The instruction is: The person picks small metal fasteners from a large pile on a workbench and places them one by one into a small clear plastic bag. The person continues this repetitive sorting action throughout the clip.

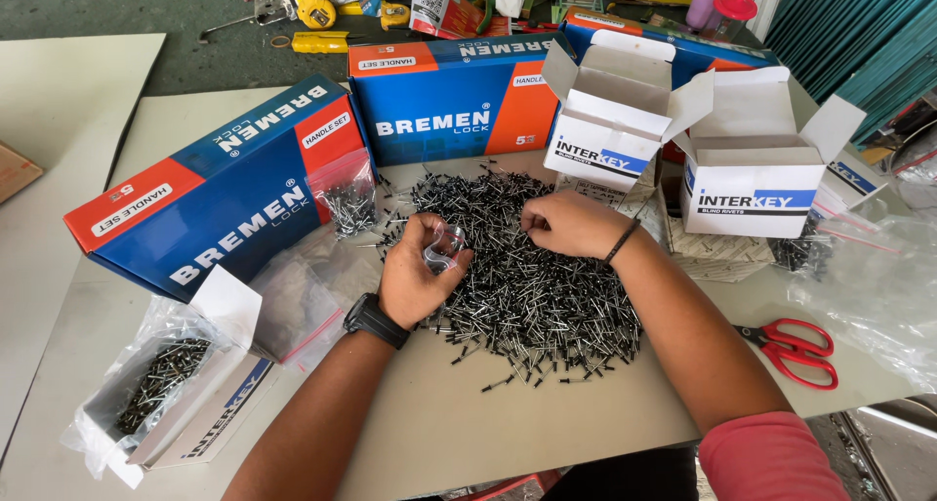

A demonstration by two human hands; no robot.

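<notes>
The left hand (415, 277) curls around a small clear bag (444, 250), its mouth facing the right hand (571, 223), whose fingertips pinch into the pile of dark rivets (527, 286) mid-surface (547, 423). The rivets' long axes point every way; what the pinch holds is hidden.

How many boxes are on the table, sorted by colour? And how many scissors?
Blue and orange boxes: 3, one at the left, one in the middle, one partly hidden at the back
White boxes: 3, two open upright, one lying at the left with a bag of rivets
Red scissors: 1
Total: 7
</notes>
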